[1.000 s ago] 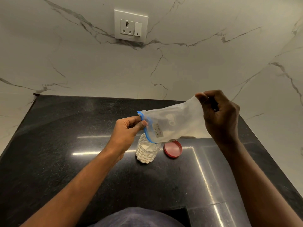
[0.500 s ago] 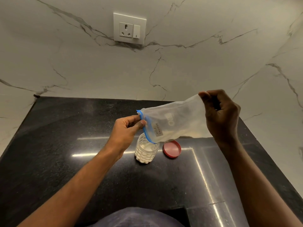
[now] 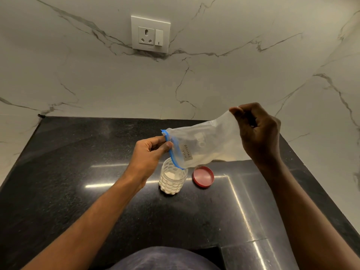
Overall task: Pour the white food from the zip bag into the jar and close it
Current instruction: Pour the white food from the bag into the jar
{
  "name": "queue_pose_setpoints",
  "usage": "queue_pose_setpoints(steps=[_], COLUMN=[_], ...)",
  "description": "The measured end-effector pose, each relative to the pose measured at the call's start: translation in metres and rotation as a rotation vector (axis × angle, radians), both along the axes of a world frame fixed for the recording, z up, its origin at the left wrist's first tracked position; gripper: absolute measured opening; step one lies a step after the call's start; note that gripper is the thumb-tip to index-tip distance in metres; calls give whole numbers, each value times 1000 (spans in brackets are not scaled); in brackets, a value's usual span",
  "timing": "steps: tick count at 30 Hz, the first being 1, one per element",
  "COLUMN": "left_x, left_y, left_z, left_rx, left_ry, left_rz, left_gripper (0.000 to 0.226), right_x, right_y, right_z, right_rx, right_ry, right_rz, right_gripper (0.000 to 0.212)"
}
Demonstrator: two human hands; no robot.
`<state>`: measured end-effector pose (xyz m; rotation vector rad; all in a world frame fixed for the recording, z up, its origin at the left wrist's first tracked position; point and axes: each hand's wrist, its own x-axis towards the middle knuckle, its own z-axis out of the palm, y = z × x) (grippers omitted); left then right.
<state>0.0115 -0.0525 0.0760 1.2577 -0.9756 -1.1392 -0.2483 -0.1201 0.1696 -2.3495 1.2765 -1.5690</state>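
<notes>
A clear zip bag (image 3: 206,145) with a blue zip strip and a handwritten label hangs tilted, mouth down, over a small clear dimpled jar (image 3: 172,181). White powder fills much of the jar. My left hand (image 3: 151,152) pinches the blue mouth of the bag just above the jar's rim. My right hand (image 3: 257,133) grips the bag's bottom corner and holds it higher, to the right. The bag looks nearly empty, with a pale film inside. The red lid (image 3: 203,176) lies flat on the black counter (image 3: 97,191), right of the jar.
A marble wall rises behind the counter with a white socket and switch plate (image 3: 151,34). Marble also bounds the counter on the right. The counter's front edge has a step near my body at the bottom.
The bag's raised end has dropped slightly and both hands shifted a little; the bag stays tilted over the jar. The jar and lid have not moved.
</notes>
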Motion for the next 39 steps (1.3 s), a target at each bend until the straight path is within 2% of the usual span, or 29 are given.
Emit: queue_pose_setpoints(steps=[8, 20, 26, 34, 37, 39], left_x=[0, -1, -1, 1, 0, 0], left_y=[0, 2, 3, 2, 1, 1], left_z=[-1, -3, -4, -4, -3, -2], left_rx=[11, 19, 23, 17, 10, 7], left_ry=[1, 2, 3, -22, -30, -35], left_rz=[-5, 5, 14, 30, 33, 39], left_gripper=[30, 25, 23, 24, 24, 24], right_x=[-2, -2, 4, 6, 9, 10], right_y=[0, 2, 7, 11, 10, 12], right_z=[-3, -6, -5, -3, 0, 0], right_rx=[36, 55, 34, -33, -45, -52], right_ry=[-77, -89, -72, 83, 11, 43], right_rz=[10, 9, 14, 26, 23, 28], right_gripper=[26, 26, 30, 26, 27, 27])
